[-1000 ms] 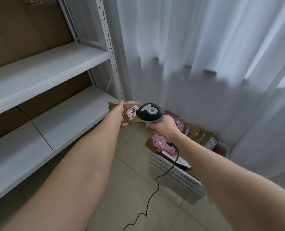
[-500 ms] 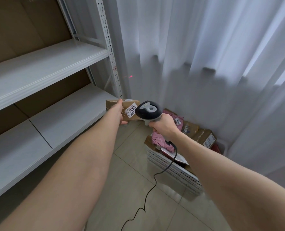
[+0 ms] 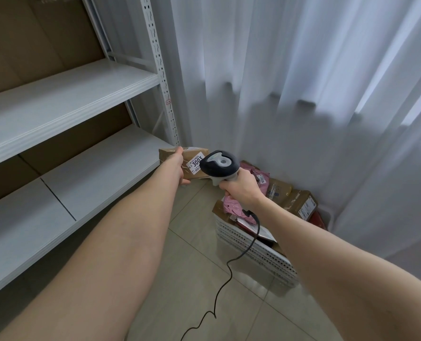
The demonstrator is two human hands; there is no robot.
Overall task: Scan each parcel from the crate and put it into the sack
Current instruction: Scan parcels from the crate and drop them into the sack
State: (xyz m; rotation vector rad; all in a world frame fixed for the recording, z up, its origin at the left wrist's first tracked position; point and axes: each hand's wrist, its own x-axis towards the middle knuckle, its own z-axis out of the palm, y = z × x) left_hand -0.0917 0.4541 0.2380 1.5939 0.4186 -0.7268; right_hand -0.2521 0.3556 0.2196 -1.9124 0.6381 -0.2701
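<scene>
My left hand [image 3: 178, 166] grips a small brown cardboard parcel [image 3: 192, 156] with a white label reading 3003, held out in front of me above the floor. My right hand [image 3: 241, 188] grips the handle of a dark grey barcode scanner [image 3: 219, 164], whose head sits right next to the label. Below them a white perforated crate [image 3: 253, 252] stands on the floor, holding pink mailers [image 3: 231, 205] and brown boxes [image 3: 303, 203]. No sack is in view.
A white metal shelving unit [image 3: 69, 94] with bare shelves fills the left side. White curtains [image 3: 303, 82] hang behind the crate. The scanner's black cable [image 3: 229, 264] trails down across the tiled floor [image 3: 192, 279].
The red scan dot lay on the parcel label, then on the curtain, and is gone now. Both hands and the parcel have stayed almost in place.
</scene>
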